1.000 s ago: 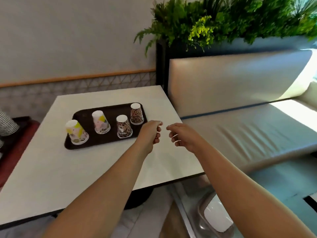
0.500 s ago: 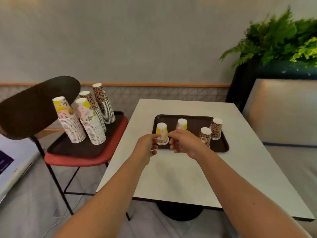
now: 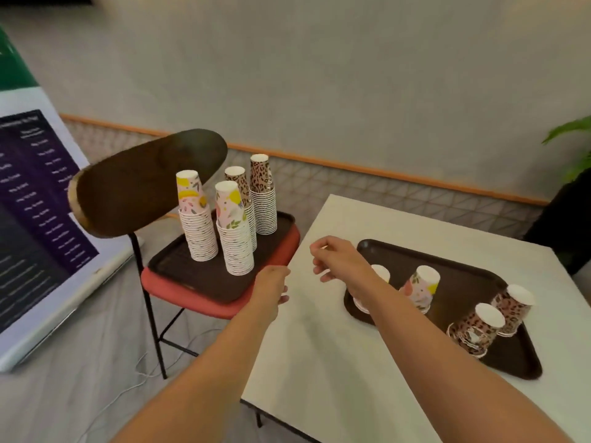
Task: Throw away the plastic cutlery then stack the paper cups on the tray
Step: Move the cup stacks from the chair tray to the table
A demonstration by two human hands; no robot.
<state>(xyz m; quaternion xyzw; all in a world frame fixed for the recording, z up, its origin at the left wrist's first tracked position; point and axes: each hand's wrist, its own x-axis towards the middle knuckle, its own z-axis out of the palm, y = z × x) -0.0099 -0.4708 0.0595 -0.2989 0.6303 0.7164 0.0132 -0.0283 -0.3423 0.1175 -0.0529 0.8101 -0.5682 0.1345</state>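
A dark brown tray (image 3: pixel 460 276) lies on the white table (image 3: pixel 319 353). Several paper cups stand upside down on it: a floral cup (image 3: pixel 422 289), two leopard-print cups (image 3: pixel 476 330) (image 3: pixel 513 310), and one cup (image 3: pixel 381 272) partly hidden behind my right forearm. My right hand (image 3: pixel 335 259) hovers over the tray's left end, its fingers loosely curled and apart, holding nothing. My left hand (image 3: pixel 271 284) is curled shut and empty at the table's left edge. No plastic cutlery shows.
Left of the table, a red-seated chair (image 3: pixel 179 292) carries a second dark tray (image 3: pixel 198 270) with several tall stacks of paper cups (image 3: pixel 236 238). A printed sign board (image 3: pixel 38 219) leans at far left. A cable (image 3: pixel 144 369) lies on the floor. A plant (image 3: pixel 575 148) stands at right.
The view has swung left, bringing the chair with the cup stacks toward the middle. Both hands have shifted from over the tray's cups toward the table's left edge.
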